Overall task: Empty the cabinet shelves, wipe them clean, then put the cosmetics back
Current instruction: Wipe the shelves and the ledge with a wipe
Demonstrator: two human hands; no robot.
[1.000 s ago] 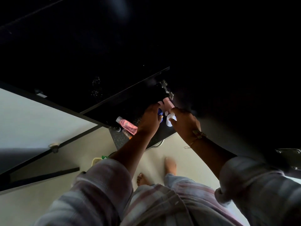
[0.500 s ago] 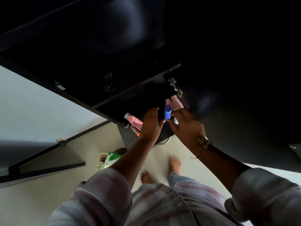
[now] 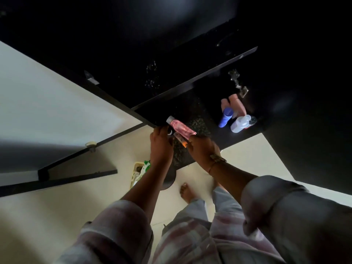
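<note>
Head view looks down on a dark speckled shelf (image 3: 192, 119) at centre frame. A pink tube (image 3: 181, 127) with a silver cap lies at the shelf's left corner, touching an orange-tipped tube (image 3: 181, 140). The right hand (image 3: 203, 149) pinches the near end of the orange-tipped tube. The left hand (image 3: 161, 147) curls just beside the pink tube, but the dimness hides whether it grips anything. Both tubes look light, smooth and squashy, so they are probably best taken mid-body rather than by the cap. A blue bottle (image 3: 225, 117) and a clear bottle (image 3: 240, 123) stand well apart at right of centre, below a hinge (image 3: 238, 82). The shelf's front edge is close to both hands, with open floor (image 3: 190, 176) beneath. The upper shelf edge (image 3: 190, 84) overhangs, so lifting room looks low.
</note>
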